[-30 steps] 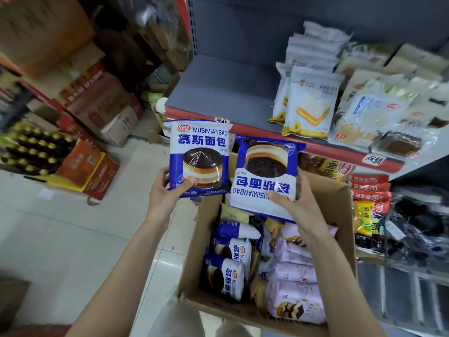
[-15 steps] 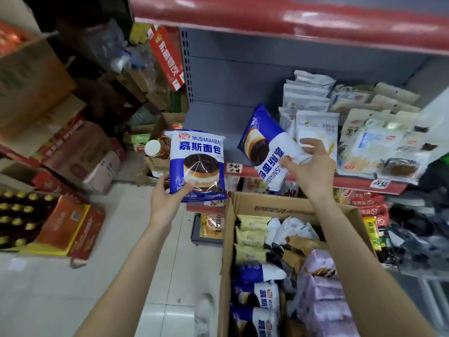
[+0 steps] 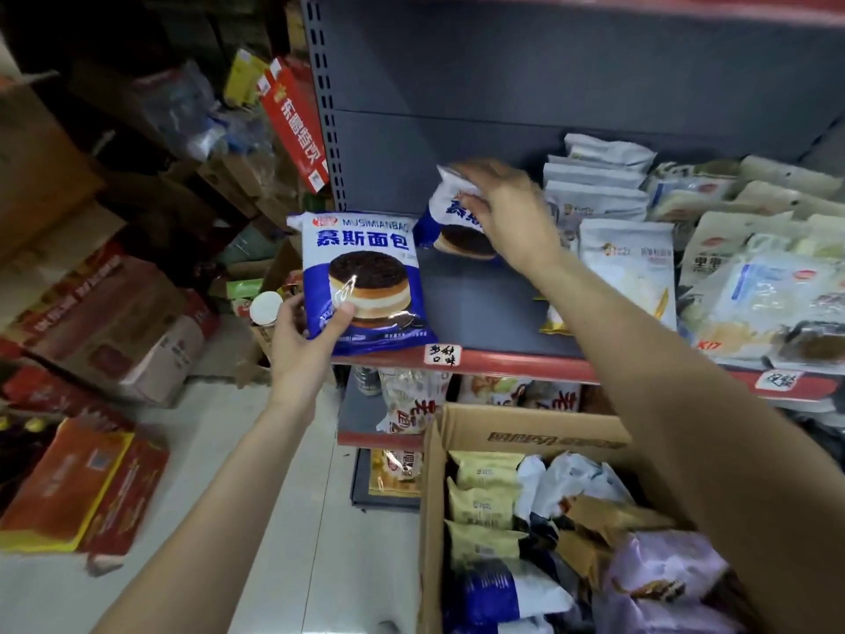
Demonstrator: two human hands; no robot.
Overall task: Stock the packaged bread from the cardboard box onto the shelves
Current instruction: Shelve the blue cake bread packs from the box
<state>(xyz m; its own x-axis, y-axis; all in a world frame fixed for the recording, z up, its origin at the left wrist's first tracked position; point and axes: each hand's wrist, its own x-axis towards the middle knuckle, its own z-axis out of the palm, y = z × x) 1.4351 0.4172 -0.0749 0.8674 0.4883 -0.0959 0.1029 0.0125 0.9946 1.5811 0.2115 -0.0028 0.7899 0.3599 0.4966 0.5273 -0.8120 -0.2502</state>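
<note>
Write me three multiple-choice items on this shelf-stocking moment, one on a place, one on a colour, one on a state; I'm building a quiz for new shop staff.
1. Where is the bread packet that the right hand reaches to?
A. On the grey shelf, left of the white packets
B. In the cardboard box
C. On the floor

2. What are the main colours of the packet in the left hand?
A. Green and yellow
B. Blue and white
C. Red and black

3. How does the left hand have its packet?
A. Lying flat on an open palm
B. Pinned under the arm
C. Gripped at the lower corner, thumb on the front

Answers:
1 A: the packet sits at the back of the shelf beside the white packets.
2 B: blue wrapper with a white top.
3 C: the thumb presses the front while the fingers curl behind.
</note>
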